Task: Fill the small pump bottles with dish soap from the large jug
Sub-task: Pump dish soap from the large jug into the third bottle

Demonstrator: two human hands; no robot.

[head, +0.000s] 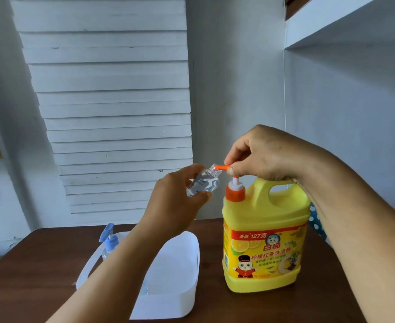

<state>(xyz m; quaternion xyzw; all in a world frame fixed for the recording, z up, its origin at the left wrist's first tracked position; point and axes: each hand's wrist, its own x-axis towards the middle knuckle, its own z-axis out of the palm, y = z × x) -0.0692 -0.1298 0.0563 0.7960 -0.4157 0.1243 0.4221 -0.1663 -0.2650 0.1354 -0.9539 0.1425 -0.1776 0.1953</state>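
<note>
- Closest to me is a white plastic tub [187, 297] on the dark wooden table [285, 306], with my left forearm crossing right over it.
- Tucked at the tub's far left corner is a clear pump bottle with a blue pump top [109, 241], standing upright. Can't tell whether it's inside the tub or just behind the wall.
- Just right of the tub, standing apart from it, is the big yellow dish soap jug [264, 241], lemon label facing me and an orange collar on its neck.
- My right hand [261, 155] sits on top of the jug's orange pump head [223, 167], fingers curled down over it, thumb tip at the stem.
- My left hand [175, 203] grips a small clear bottle [203, 183], no cap on, up in the air and tilted so its open mouth meets the tip of the orange spout.
- Behind it all there's a white slatted shutter [112, 108] and plain white wall.
</note>
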